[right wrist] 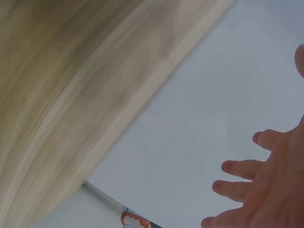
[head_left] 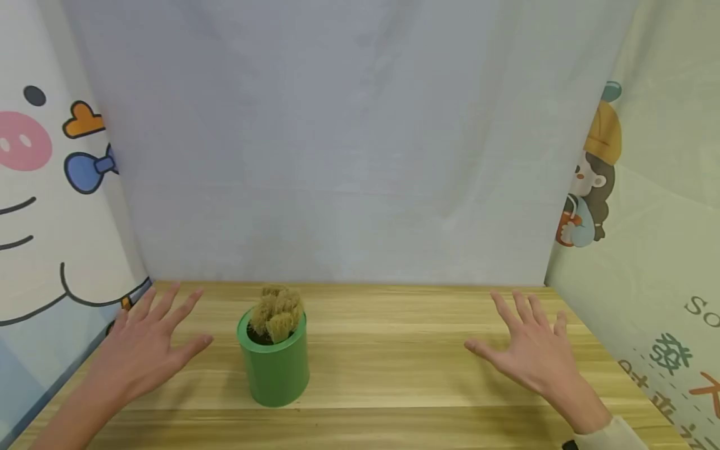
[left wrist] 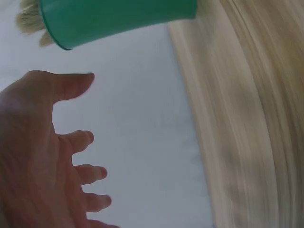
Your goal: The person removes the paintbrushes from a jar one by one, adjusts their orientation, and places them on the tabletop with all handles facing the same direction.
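Observation:
A green cylindrical pot [head_left: 277, 372] stands upright on the wooden table, left of the middle. Tan, bristly tufts [head_left: 278, 312] rise from dark filling inside it; they look like a dried or artificial cactus. To its left my left hand [head_left: 143, 350] hovers over the table with fingers spread, touching nothing. The left wrist view shows the same pot [left wrist: 118, 19] beyond the thumb, with a gap between them. My right hand [head_left: 531, 350] is held over the table's right side, fingers spread and holding nothing. In the right wrist view its fingers [right wrist: 242, 168] are extended, apart from any object.
The wooden table [head_left: 394, 350] ends at a plain pale cloth [head_left: 360, 156] hanging behind it. A cloth with a cartoon pig [head_left: 34, 250] hangs at the left, and another printed cloth [head_left: 664, 250] with a cartoon figure and lettering at the right.

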Available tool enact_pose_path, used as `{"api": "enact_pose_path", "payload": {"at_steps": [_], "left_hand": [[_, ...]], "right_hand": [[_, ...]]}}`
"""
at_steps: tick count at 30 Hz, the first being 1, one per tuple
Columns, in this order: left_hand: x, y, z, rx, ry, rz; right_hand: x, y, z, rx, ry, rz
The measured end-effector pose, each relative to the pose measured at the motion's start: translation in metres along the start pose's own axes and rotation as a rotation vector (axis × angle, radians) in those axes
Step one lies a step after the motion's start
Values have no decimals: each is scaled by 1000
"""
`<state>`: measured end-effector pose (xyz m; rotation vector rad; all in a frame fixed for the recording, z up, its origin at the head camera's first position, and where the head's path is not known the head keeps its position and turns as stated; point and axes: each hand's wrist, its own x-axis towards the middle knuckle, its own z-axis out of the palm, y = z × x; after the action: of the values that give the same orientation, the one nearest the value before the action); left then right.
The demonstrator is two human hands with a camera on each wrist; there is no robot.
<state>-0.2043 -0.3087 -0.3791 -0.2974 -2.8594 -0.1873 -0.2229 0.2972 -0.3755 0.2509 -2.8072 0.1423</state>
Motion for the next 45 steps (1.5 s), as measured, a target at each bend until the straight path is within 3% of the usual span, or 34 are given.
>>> {"api": "enact_pose_path", "payload": {"at_steps": [5,10,17,24,30,37,45], "left_hand": [[-1,8,-10,-62,-46,21],[-4,23,-16,-192,-75,39],[-5,46,-17,-327,-42,40],[-1,61,-15,-514,-32,37],[4,66,-16,-645,-72,55],[12,70,-10,-755,-95,142],[20,68,-5,-864,-149,147]], "right_hand": [[-3,-8,-6,12,46,-51],[-4,-23,-12,122,71,-118],[1,-51,-18,281,32,-177],[7,-80,-11,516,89,-278],[14,-116,-13,651,55,-368],[19,-163,-14,802,-52,-466],[27,-209,-10,887,-73,-621]]}}
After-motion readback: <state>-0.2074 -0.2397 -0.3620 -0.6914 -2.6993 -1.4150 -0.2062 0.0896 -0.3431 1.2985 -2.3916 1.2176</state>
